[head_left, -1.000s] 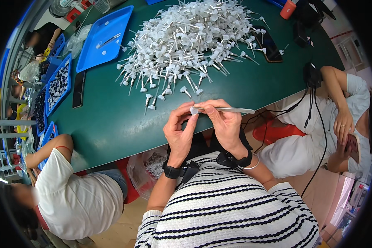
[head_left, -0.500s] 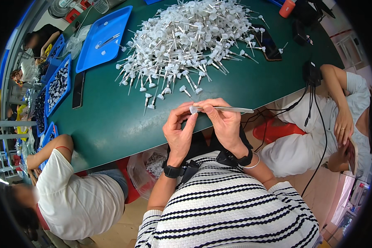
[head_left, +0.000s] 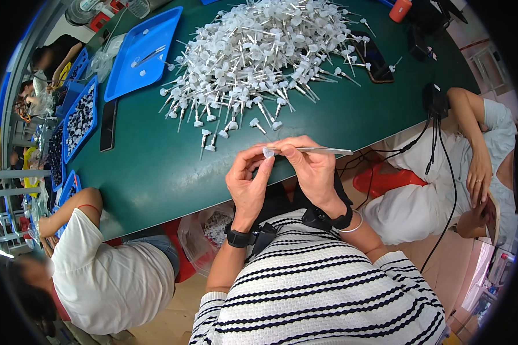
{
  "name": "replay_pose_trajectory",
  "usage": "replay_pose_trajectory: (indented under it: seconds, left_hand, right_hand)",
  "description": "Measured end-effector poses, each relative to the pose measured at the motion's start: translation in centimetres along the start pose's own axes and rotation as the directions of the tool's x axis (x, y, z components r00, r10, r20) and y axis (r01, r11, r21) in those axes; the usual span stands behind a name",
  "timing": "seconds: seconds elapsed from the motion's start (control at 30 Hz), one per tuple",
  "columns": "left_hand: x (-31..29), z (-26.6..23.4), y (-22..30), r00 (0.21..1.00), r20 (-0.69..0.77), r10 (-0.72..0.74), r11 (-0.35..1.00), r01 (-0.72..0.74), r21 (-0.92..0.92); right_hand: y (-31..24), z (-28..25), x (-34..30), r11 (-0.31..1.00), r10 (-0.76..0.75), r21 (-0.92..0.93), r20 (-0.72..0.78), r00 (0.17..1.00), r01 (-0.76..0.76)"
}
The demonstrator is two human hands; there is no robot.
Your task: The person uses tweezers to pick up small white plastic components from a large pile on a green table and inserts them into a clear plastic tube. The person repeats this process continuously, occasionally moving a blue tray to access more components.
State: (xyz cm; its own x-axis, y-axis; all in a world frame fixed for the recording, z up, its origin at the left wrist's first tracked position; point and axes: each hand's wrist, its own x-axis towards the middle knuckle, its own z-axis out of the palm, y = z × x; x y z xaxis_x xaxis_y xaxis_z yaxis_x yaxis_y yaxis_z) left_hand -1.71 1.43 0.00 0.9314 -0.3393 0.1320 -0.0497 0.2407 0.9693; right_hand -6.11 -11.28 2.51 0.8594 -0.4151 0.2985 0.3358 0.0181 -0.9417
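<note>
Left hand [head_left: 247,178] pinches a small white piece [head_left: 268,152], rounded and slightly translucent, between thumb and fingertips. Just to its right, the right hand [head_left: 312,172] closes thumb and fingers around a slim, straight metal tool [head_left: 332,150], its shiny shaft jutting out past the right side of the grip. Its inner end lies at the piece; whether the two touch is hidden by the fingers. Both hands are raised near the close edge of the smooth green table [head_left: 155,172].

Beyond the grip spreads a heaped, bristling pile [head_left: 270,52] of parts with chunky, frosty white heads on thin stems, some silvery. Farther off to the left of the grip sits a shallow blue tray [head_left: 124,80] holding metal tweezers [head_left: 151,56]. Behind the pinch, toward the body, is a ribbed knit top [head_left: 305,282], white with dark wavy stripes.
</note>
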Motion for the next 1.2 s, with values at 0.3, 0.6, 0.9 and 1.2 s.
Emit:
replay_pose_trajectory:
  seconds: [0.3, 0.6, 0.9, 1.2]
  left_hand:
    - [0.1, 0.1, 0.1, 1.000, -0.008, -0.011, 1.000, 0.011, 0.023]
    - [0.0, 0.1, 0.1, 1.000, -0.013, -0.025, 0.999, 0.025, 0.026]
    - [-0.1, 0.0, 0.0, 1.000, -0.005, -0.020, 1.000, 0.020, 0.016]
    - [-0.2, 0.0, -0.1, 0.999, -0.028, -0.015, 0.999, 0.016, 0.041]
  right_hand:
    - [-0.1, -0.1, 0.2, 1.000, 0.019, 0.003, -0.017, 1.000, -0.019]
    - [-0.3, -0.2, 0.3, 0.998, -0.004, -0.070, 0.000, 1.000, 0.004]
    - [-0.5, -0.4, 0.6, 0.973, -0.068, -0.220, 0.043, 0.997, 0.075]
    - [-0.8, -0.3, 1.2, 0.959, -0.084, -0.261, 0.104, 0.991, 0.109]
